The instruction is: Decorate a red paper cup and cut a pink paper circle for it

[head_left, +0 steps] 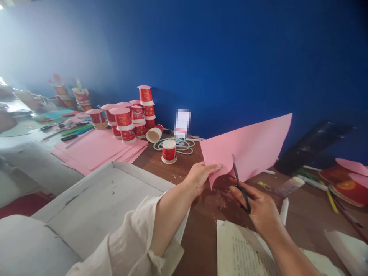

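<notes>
A large sheet of pink paper (253,142) is held up over the brown table, its lower left part cut along a curve. My left hand (200,177) pinches that lower left part between thumb and fingers. In my right hand (255,205) are black-handled scissors (236,172), fingers wrapped through the handles. One blade shows in front of the paper at the end of the curved cut; the other is hidden behind it. Thin pink scraps (222,199) lie on the table below my hands.
Red paper cups with pink paper tops (122,119) are stacked by the blue wall, beside pink sheets (92,149). A single red cup (169,151) stands near a coiled cable (188,147). An open book (244,249), a white box lid (115,203) and a glue stick (290,186) surround my arms.
</notes>
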Demonstrator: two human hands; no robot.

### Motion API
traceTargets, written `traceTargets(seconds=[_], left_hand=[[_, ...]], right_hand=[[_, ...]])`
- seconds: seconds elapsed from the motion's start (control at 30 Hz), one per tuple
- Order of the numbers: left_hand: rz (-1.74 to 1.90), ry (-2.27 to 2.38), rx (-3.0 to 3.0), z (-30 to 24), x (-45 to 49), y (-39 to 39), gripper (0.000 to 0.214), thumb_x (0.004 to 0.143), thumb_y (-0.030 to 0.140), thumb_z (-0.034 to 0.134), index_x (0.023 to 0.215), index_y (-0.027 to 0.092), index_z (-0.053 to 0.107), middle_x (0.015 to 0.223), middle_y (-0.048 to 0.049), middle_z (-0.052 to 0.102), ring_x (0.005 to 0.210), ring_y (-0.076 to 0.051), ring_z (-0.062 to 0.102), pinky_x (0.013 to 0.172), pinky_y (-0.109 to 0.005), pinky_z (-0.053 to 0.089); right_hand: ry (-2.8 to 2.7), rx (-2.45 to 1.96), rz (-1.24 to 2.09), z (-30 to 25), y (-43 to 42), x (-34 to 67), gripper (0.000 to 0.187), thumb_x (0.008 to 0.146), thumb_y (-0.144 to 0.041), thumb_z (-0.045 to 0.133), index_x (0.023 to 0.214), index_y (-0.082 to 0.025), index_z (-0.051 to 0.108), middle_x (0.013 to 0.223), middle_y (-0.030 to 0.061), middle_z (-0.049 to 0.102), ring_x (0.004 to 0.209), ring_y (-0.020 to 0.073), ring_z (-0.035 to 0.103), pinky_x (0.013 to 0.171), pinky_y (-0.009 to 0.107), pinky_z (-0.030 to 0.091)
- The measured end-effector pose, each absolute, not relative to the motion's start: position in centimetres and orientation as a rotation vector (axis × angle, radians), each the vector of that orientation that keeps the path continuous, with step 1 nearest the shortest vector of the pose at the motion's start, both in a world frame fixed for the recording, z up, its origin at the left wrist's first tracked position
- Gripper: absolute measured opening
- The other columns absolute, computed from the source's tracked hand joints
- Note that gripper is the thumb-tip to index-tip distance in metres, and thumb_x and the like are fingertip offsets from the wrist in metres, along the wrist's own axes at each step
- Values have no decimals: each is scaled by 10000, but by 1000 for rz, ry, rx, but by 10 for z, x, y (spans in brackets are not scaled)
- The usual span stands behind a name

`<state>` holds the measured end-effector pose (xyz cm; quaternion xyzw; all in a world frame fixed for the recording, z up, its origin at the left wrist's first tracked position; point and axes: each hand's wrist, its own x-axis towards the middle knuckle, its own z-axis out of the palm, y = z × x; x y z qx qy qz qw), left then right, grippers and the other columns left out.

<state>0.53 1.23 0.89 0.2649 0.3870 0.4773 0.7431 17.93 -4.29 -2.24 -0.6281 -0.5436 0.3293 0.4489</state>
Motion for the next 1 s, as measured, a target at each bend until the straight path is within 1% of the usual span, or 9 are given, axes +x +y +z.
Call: traceTargets(seconds=[0.1,0.17,0.27,0.43,0.63,0.73,0.87,1.0], left_hand=[[1043,841,581,8,5,13,157,739,203,761,848,106,700,704,-92,708,572,-163,641,588,-274,524],[1041,836,589,6,5,13,161,737,208,760,853,111,704,707,-90,712,569,-160,639,597,-276,525],[1056,823,622,4,4,13,206,717,223,779,879,115,711,738,-94,724,581,-163,645,610,-284,529],[1097,801,694,2,3,14,366,643,298,856,920,97,725,857,-133,747,654,-192,674,621,-303,533],[1116,831,779,5,0,13,404,644,348,873,943,108,745,875,-123,752,672,-180,671,647,-299,533],[1125,787,775,4,-1,14,410,633,332,885,952,111,752,910,-121,758,718,-177,679,694,-290,538],[1144,671,650,2,1,17,441,616,327,900,970,117,744,978,-121,756,821,-194,692,782,-306,545],[1188,708,566,3,2,17,381,628,318,895,909,114,741,937,-113,756,777,-179,681,779,-304,540]], right_hand=[[-1367,-1552,796,-22,-43,180,563,648,-596,786,1062,-216,805,675,15,727,602,172,647,541,227,514],[-1395,-1558,768,-20,-43,181,551,650,-598,783,1044,-214,809,667,14,723,618,178,657,554,227,521],[-1414,-1570,760,-19,-43,181,557,659,-608,774,1052,-215,808,612,5,693,583,168,635,538,227,511],[-1413,-1563,759,-19,-43,181,569,663,-619,769,1067,-220,805,565,0,661,529,156,593,509,234,494],[-1427,-1566,721,-14,-46,179,547,658,-610,760,1051,-233,811,573,4,672,544,167,606,502,234,490],[-1407,-1586,713,-13,-47,180,540,649,-593,766,1052,-236,811,620,3,700,584,173,630,526,228,504],[-1420,-1565,787,-16,-47,183,521,659,-528,796,1090,-238,797,714,8,743,673,189,669,603,233,539],[-1416,-1499,876,-20,-46,182,568,636,-505,819,1128,-223,783,778,28,764,705,207,681,640,261,561]])
